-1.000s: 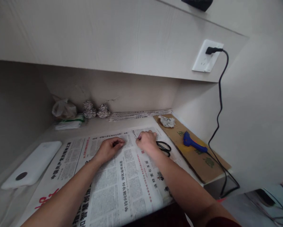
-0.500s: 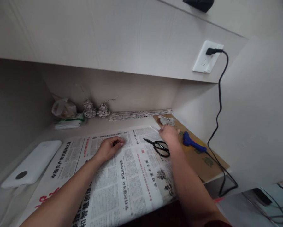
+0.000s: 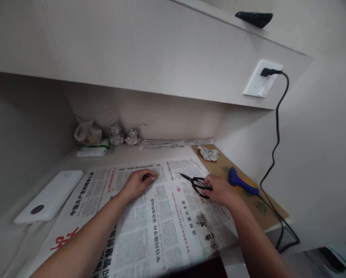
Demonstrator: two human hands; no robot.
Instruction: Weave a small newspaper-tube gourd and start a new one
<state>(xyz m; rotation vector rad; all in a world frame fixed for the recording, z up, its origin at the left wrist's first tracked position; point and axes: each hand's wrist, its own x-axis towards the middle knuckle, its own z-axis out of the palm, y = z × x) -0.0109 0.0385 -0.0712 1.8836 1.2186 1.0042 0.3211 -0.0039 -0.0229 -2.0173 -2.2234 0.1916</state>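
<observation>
My right hand (image 3: 220,190) has its fingers closed round the looped black handles of a pair of scissors (image 3: 196,184), whose pointed blades face away to the left. The scissors lie low over a newspaper sheet (image 3: 140,227). Left of them, my left hand (image 3: 139,183) rests on the newspaper with its fingers curled and the tips pressed together; what they hold, if anything, does not show. A thin clear stick (image 3: 198,165) lies near the sheet's far right edge. To the right of my right hand is a blue glue gun (image 3: 242,182) on a piece of cardboard (image 3: 255,199).
Crumpled paper (image 3: 209,153) sits on the cardboard. Rolled paper sticks (image 3: 173,144) and two woven paper gourds (image 3: 116,135) stand along the back wall, beside a plastic bag (image 3: 88,132). A white power bank (image 3: 49,197) lies left. A black cord (image 3: 272,154) hangs from the socket (image 3: 262,79).
My right hand has come back from beside the crumpled paper and taken hold of the scissors' handles. My left hand stays in about the same spot on the newspaper. The view has shifted slightly.
</observation>
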